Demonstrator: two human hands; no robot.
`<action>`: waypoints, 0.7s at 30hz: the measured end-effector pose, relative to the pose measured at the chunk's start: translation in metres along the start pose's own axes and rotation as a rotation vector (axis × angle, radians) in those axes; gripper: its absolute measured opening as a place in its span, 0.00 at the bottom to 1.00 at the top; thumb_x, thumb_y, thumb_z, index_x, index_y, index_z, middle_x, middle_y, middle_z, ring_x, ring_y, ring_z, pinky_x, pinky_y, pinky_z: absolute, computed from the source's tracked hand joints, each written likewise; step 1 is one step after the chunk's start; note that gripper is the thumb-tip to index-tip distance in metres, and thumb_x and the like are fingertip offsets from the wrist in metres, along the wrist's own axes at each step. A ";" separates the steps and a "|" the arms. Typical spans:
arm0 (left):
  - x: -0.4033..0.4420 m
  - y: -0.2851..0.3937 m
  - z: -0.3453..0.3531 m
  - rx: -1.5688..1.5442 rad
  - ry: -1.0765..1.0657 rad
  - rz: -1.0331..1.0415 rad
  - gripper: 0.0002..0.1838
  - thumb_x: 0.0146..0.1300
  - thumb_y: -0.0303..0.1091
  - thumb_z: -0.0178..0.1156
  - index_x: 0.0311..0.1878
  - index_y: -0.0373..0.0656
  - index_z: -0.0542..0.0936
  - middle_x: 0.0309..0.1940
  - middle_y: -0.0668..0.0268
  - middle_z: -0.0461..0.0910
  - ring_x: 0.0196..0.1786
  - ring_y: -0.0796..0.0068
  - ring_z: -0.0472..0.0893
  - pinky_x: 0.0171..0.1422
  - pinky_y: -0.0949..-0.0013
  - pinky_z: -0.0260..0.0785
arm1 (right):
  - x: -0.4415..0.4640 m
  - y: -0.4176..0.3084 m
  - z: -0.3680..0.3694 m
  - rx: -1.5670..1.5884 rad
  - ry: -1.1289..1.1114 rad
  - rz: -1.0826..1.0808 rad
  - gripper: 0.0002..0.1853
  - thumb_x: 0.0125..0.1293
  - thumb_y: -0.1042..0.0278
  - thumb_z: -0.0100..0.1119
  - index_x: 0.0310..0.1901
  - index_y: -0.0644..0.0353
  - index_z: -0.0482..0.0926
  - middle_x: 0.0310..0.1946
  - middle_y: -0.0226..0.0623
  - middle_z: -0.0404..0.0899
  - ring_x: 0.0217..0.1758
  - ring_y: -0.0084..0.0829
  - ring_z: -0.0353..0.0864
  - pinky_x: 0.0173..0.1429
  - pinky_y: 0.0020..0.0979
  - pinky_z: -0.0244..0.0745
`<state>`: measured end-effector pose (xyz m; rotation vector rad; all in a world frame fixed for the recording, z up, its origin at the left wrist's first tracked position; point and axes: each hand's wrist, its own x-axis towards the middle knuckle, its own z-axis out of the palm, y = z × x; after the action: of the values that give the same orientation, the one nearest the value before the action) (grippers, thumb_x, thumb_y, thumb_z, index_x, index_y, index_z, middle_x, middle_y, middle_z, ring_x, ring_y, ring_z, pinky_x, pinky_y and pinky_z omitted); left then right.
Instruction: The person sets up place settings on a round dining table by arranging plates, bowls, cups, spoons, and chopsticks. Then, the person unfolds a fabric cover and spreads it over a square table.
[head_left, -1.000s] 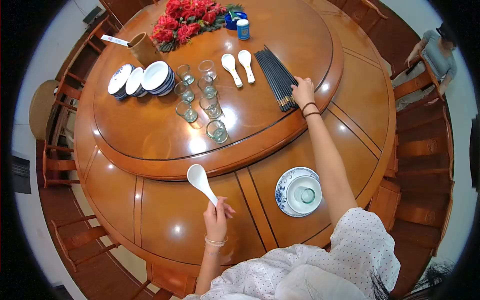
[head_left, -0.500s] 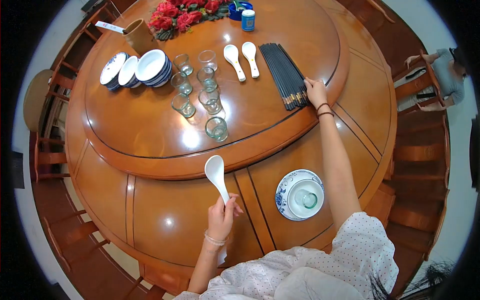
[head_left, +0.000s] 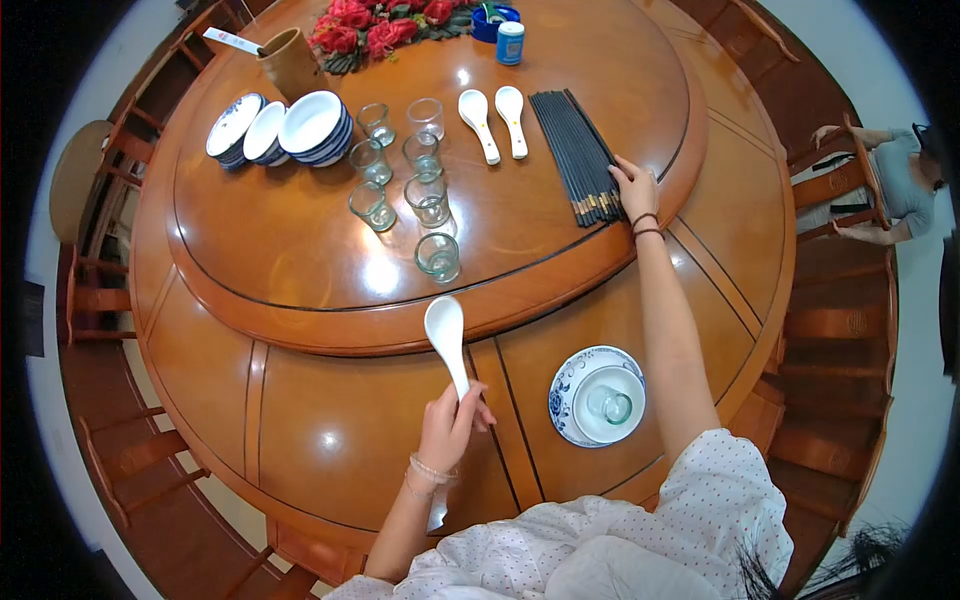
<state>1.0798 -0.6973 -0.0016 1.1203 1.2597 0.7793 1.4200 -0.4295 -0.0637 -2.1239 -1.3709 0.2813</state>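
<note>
black chopsticks lie side by side on the turntable, just left of the right hand, which meets the outermost stick near the gold-banded ends; whether it pinches it i cannot tell. the left hand, nearer the body, is clamped on the handle of a large white spoon. a light fingertip pinch at the row's edge should suit the slim sticks, so the others do not roll, with the spoon kept off the glasses beyond the left hand. nearer the body than the right hand, a patterned plate bears a bowl with a glass in it. the round wooden bench is glossy, with bright reflections. chairs surround it, and a person is well right of the right hand.
</note>
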 end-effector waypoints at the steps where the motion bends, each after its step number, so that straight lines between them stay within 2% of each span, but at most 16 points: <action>1: 0.010 0.006 -0.001 -0.001 0.003 -0.002 0.11 0.65 0.33 0.44 0.40 0.34 0.72 0.17 0.63 0.77 0.19 0.78 0.76 0.22 0.77 0.67 | -0.007 -0.004 0.001 0.000 -0.003 -0.001 0.14 0.56 0.57 0.56 0.44 0.45 0.79 0.39 0.43 0.74 0.44 0.40 0.73 0.48 0.33 0.69; 3: 0.034 0.026 -0.002 0.048 -0.075 0.007 0.11 0.65 0.34 0.44 0.37 0.35 0.71 0.18 0.63 0.77 0.18 0.77 0.76 0.22 0.76 0.67 | -0.020 -0.011 0.003 -0.208 0.144 -0.102 0.14 0.58 0.55 0.53 0.46 0.41 0.78 0.41 0.41 0.72 0.49 0.39 0.69 0.48 0.31 0.68; 4: 0.049 0.037 -0.001 0.072 -0.097 0.026 0.11 0.65 0.35 0.44 0.36 0.35 0.69 0.18 0.62 0.77 0.17 0.77 0.76 0.21 0.76 0.66 | -0.019 -0.010 0.001 -0.187 0.072 -0.094 0.16 0.60 0.50 0.48 0.48 0.40 0.76 0.47 0.40 0.69 0.55 0.40 0.63 0.53 0.34 0.63; 5: 0.064 0.049 0.001 0.097 -0.118 0.044 0.11 0.65 0.35 0.44 0.36 0.35 0.68 0.18 0.62 0.77 0.16 0.77 0.75 0.20 0.76 0.66 | -0.021 -0.012 0.001 -0.186 0.066 -0.100 0.16 0.60 0.50 0.48 0.48 0.40 0.76 0.47 0.40 0.69 0.55 0.40 0.63 0.53 0.34 0.63; 7: 0.097 0.070 0.008 0.103 -0.118 0.100 0.12 0.65 0.37 0.44 0.36 0.36 0.65 0.17 0.62 0.76 0.16 0.76 0.75 0.19 0.75 0.66 | -0.026 -0.018 0.000 -0.288 0.129 -0.095 0.19 0.61 0.46 0.44 0.50 0.39 0.75 0.51 0.39 0.67 0.57 0.40 0.61 0.58 0.41 0.56; 8: 0.114 0.080 0.012 0.104 -0.125 0.109 0.12 0.65 0.38 0.44 0.37 0.36 0.64 0.17 0.62 0.76 0.15 0.76 0.75 0.18 0.75 0.65 | -0.026 -0.017 0.001 -0.280 0.096 -0.114 0.22 0.62 0.43 0.40 0.53 0.41 0.72 0.56 0.38 0.63 0.61 0.39 0.57 0.62 0.44 0.47; 13: 0.227 0.109 0.034 0.065 -0.152 0.060 0.16 0.66 0.41 0.43 0.37 0.33 0.63 0.16 0.61 0.73 0.13 0.72 0.74 0.16 0.72 0.66 | -0.026 -0.010 0.003 -0.220 0.128 -0.189 0.25 0.62 0.44 0.40 0.55 0.48 0.70 0.57 0.38 0.63 0.63 0.37 0.56 0.64 0.41 0.44; 15: 0.269 0.118 0.043 0.264 -0.055 0.010 0.21 0.64 0.44 0.45 0.38 0.29 0.66 0.19 0.56 0.75 0.19 0.64 0.77 0.23 0.66 0.70 | -0.025 -0.009 0.002 -0.158 0.143 -0.196 0.25 0.62 0.44 0.40 0.55 0.50 0.70 0.57 0.38 0.64 0.63 0.36 0.56 0.64 0.41 0.43; 16: 0.289 0.120 0.045 0.269 -0.057 0.012 0.21 0.64 0.44 0.45 0.38 0.29 0.66 0.19 0.56 0.75 0.19 0.64 0.77 0.23 0.66 0.70 | -0.025 -0.009 0.001 -0.149 0.125 -0.196 0.25 0.62 0.45 0.41 0.55 0.51 0.70 0.56 0.37 0.65 0.62 0.35 0.57 0.64 0.40 0.44; 18: 0.325 0.118 0.049 0.636 0.001 0.058 0.25 0.61 0.47 0.48 0.39 0.26 0.69 0.25 0.48 0.77 0.31 0.55 0.79 0.37 0.60 0.72 | -0.025 -0.009 0.001 -0.123 0.136 -0.205 0.24 0.62 0.47 0.44 0.53 0.53 0.71 0.53 0.35 0.68 0.60 0.33 0.60 0.64 0.39 0.46; 19: 0.334 0.117 0.051 0.663 0.071 0.077 0.27 0.60 0.48 0.48 0.40 0.26 0.71 0.33 0.42 0.76 0.42 0.49 0.77 0.48 0.58 0.68 | -0.025 -0.008 0.002 -0.121 0.137 -0.200 0.24 0.62 0.47 0.44 0.53 0.53 0.71 0.53 0.35 0.68 0.60 0.33 0.60 0.64 0.39 0.46; 21: 0.347 0.118 0.055 0.858 0.169 0.164 0.25 0.60 0.46 0.45 0.41 0.26 0.69 0.37 0.42 0.76 0.43 0.51 0.77 0.48 0.58 0.68 | -0.024 -0.006 0.003 -0.086 0.162 -0.196 0.22 0.61 0.49 0.45 0.51 0.53 0.72 0.52 0.34 0.69 0.59 0.33 0.62 0.63 0.39 0.47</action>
<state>1.2112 -0.3510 -0.0069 1.8885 1.7267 0.4448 1.4031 -0.4476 -0.0655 -2.0119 -1.5039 -0.0282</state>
